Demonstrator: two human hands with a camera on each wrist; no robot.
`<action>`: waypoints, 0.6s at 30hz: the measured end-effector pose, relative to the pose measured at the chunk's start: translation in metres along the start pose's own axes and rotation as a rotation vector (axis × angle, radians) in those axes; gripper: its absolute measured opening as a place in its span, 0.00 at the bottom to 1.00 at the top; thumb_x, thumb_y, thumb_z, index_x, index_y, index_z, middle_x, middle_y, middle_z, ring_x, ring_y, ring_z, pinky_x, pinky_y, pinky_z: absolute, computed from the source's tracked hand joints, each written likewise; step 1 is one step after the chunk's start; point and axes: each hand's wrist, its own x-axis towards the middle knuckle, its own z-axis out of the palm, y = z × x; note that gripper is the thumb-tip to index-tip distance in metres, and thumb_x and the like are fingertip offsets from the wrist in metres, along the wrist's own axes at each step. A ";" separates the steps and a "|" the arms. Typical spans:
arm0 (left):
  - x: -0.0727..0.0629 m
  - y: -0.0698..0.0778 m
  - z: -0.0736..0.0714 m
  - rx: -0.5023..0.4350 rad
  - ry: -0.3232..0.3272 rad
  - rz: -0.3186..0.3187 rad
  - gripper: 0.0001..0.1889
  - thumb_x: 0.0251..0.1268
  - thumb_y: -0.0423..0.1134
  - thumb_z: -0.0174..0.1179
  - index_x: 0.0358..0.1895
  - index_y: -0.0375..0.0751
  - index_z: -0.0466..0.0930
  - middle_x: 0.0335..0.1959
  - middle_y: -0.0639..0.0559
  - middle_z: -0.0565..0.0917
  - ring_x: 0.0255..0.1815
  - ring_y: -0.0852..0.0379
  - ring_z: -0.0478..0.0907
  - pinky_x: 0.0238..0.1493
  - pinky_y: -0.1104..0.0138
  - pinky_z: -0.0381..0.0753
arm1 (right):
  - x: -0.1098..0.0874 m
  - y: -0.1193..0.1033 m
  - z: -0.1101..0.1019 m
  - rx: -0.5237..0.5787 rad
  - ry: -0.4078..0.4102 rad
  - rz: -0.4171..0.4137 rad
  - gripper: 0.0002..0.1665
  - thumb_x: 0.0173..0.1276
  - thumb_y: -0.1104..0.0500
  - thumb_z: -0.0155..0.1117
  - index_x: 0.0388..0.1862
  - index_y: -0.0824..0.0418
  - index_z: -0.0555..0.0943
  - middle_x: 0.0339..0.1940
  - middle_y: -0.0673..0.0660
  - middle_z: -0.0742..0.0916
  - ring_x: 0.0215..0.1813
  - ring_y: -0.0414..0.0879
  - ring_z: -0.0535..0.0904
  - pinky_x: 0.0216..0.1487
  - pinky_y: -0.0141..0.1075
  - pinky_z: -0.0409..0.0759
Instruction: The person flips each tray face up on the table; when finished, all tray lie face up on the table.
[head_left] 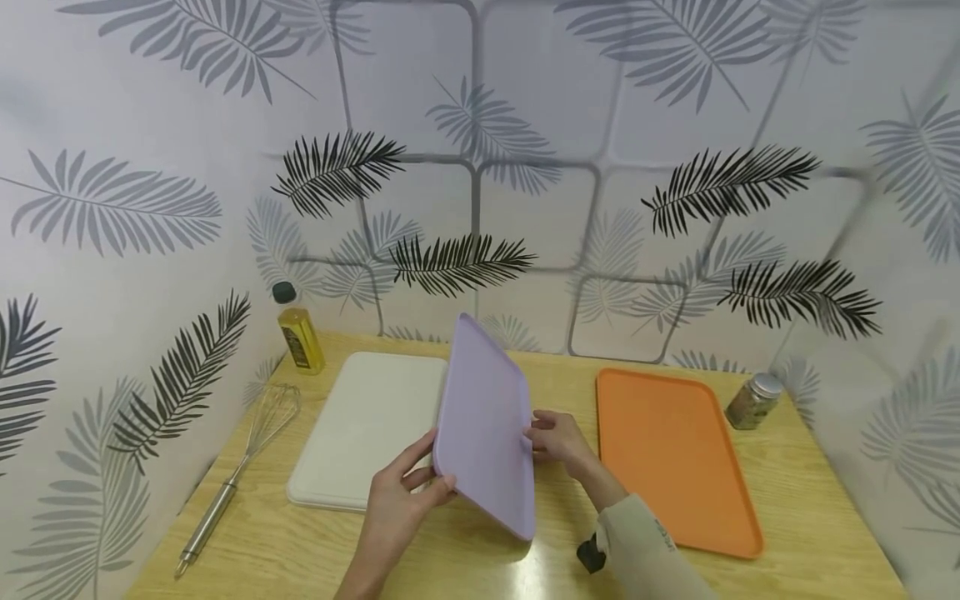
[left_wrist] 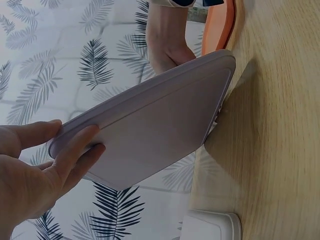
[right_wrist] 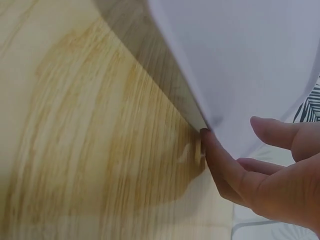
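Note:
A pale purple tray (head_left: 487,425) is tilted up steeply, its right long edge low by the wooden table. My left hand (head_left: 405,492) pinches its raised left edge near the front corner, thumb on the face towards me and fingers behind; in the left wrist view the tray's underside (left_wrist: 165,120) shows. At the low edge is my right hand (head_left: 562,442). Seen from the right wrist, its fingertips (right_wrist: 209,137) touch that edge from below, near the tabletop, while the thumb stands apart from them over the tray's face.
To the left lies a white board (head_left: 367,425), partly behind the purple tray. A whisk (head_left: 232,483) and a bottle of yellow oil (head_left: 302,337) are farther left. On the right are an orange tray (head_left: 667,450) and a silver-lidded jar (head_left: 752,402). Patterned walls (head_left: 525,208) close in the table (head_left: 465,558).

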 end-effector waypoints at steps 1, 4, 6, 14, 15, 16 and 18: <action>0.000 0.000 -0.001 -0.007 0.005 0.000 0.35 0.57 0.27 0.66 0.70 0.35 0.64 0.69 0.36 0.65 0.56 0.41 0.78 0.45 0.62 0.85 | 0.000 0.000 -0.001 0.012 -0.003 0.003 0.31 0.68 0.68 0.59 0.67 0.79 0.63 0.57 0.77 0.77 0.50 0.62 0.82 0.46 0.49 0.84; 0.001 -0.001 -0.004 -0.038 0.018 -0.003 0.35 0.57 0.27 0.66 0.70 0.35 0.64 0.68 0.36 0.66 0.55 0.42 0.78 0.45 0.60 0.85 | 0.002 0.001 -0.003 0.028 -0.009 0.013 0.32 0.67 0.70 0.60 0.67 0.80 0.62 0.57 0.77 0.77 0.49 0.62 0.82 0.46 0.49 0.84; 0.001 -0.001 -0.006 -0.058 0.025 -0.004 0.35 0.56 0.26 0.66 0.69 0.35 0.64 0.67 0.36 0.67 0.54 0.42 0.79 0.45 0.59 0.85 | 0.003 0.001 -0.005 0.024 -0.009 0.018 0.33 0.65 0.71 0.61 0.67 0.80 0.63 0.57 0.77 0.77 0.50 0.61 0.82 0.47 0.48 0.84; 0.002 -0.001 -0.011 -0.079 0.033 -0.029 0.35 0.56 0.24 0.64 0.69 0.35 0.65 0.65 0.35 0.68 0.53 0.42 0.79 0.46 0.59 0.84 | 0.002 0.002 -0.010 -0.003 0.000 0.020 0.30 0.60 0.75 0.63 0.62 0.81 0.68 0.48 0.72 0.83 0.46 0.55 0.84 0.43 0.42 0.85; 0.002 -0.002 -0.011 -0.080 0.034 -0.030 0.35 0.56 0.24 0.65 0.69 0.35 0.65 0.66 0.35 0.68 0.53 0.41 0.79 0.46 0.59 0.84 | 0.003 0.003 -0.010 0.000 0.004 0.028 0.30 0.59 0.76 0.64 0.61 0.80 0.69 0.47 0.71 0.84 0.45 0.54 0.84 0.43 0.42 0.85; 0.002 -0.002 -0.012 -0.081 0.033 -0.031 0.35 0.56 0.24 0.65 0.69 0.35 0.65 0.66 0.35 0.68 0.53 0.41 0.79 0.46 0.59 0.84 | 0.003 0.004 -0.010 -0.002 0.010 0.037 0.30 0.59 0.76 0.64 0.61 0.80 0.70 0.46 0.70 0.84 0.44 0.54 0.84 0.43 0.42 0.85; 0.002 -0.004 -0.013 -0.082 0.035 -0.032 0.35 0.56 0.24 0.65 0.69 0.34 0.64 0.66 0.35 0.67 0.53 0.40 0.78 0.45 0.59 0.84 | 0.004 0.005 -0.010 0.003 0.025 0.057 0.29 0.58 0.77 0.63 0.61 0.78 0.71 0.46 0.69 0.85 0.44 0.52 0.83 0.44 0.42 0.85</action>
